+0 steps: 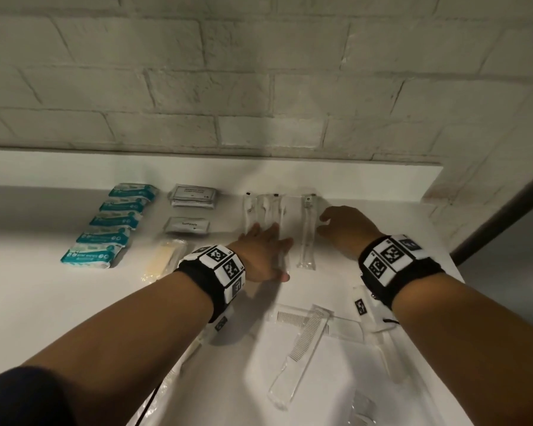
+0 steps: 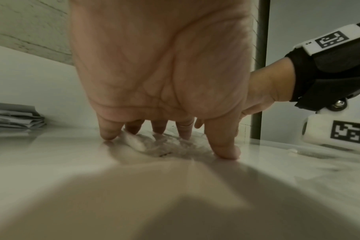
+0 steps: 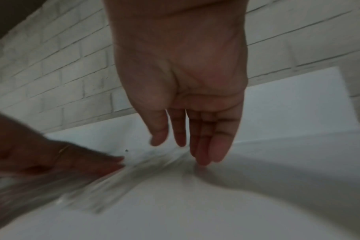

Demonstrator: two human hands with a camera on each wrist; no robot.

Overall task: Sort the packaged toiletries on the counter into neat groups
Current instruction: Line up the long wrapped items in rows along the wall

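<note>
Several clear-wrapped toothbrushes (image 1: pixel 266 210) lie side by side at the back of the white counter (image 1: pixel 43 296). My left hand (image 1: pixel 263 241) lies flat on their near ends, fingers spread and pressing the wrappers (image 2: pixel 154 142). One more wrapped toothbrush (image 1: pixel 307 232) lies just to the right, apart from the group. My right hand (image 1: pixel 336 222) hovers beside it with straight fingers (image 3: pixel 203 146) pointing down at the counter, holding nothing. Teal wipe packs (image 1: pixel 111 224), grey sachets (image 1: pixel 194 196) and a toothpaste sachet (image 1: pixel 186 226) form rows at the left.
Two wrapped combs (image 1: pixel 302 339) lie crossed near the front, with more clear packets (image 1: pixel 391 358) under my right forearm. A yellowish wrapped item (image 1: pixel 163 259) sits by my left wrist. The brick wall (image 1: pixel 259 87) and a raised ledge (image 1: pixel 197 170) close the back.
</note>
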